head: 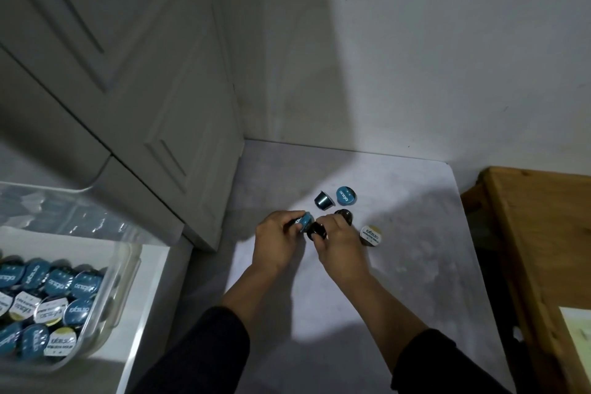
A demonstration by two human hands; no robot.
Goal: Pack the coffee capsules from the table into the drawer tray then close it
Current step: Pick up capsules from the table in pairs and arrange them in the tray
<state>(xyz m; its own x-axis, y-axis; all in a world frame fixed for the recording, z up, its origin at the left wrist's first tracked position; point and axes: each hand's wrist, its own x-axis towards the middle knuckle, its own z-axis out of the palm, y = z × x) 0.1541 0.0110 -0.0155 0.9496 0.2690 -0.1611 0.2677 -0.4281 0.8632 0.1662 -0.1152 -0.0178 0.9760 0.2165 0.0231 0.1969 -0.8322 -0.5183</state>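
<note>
Two hands reach out over a pale desk (415,265), close together near its middle. The left hand (277,243) has its fingers curled round a blue-lidded capsule (303,221), lid tilted toward the right. The right hand (335,241) pinches a dark capsule (317,231) that sits just beside the blue one, the two nearly touching. Dark sleeves cover both forearms.

Four more capsules lie loose on the desk just beyond the hands: a dark blue one on its side (323,200), a blue lid facing up (346,195), a dark brown capsule (344,216) touching the right hand's fingertips, and a white-and-gold lidded one (371,235) to the right.

This looks like the gathering step: picking capsules off the desk before carrying them over. The next move would be to lift both and swing left to the clear plastic drawer tray (105,307), which stands pulled open at the lower left and already holds many blue and white lidded capsules, packed close. Room there appears tight, so placing will need care.

A grey panelled cabinet (128,89) stands between desk and tray; its corner juts into the path. A wooden piece of furniture (537,233) borders the desk on the right.
</note>
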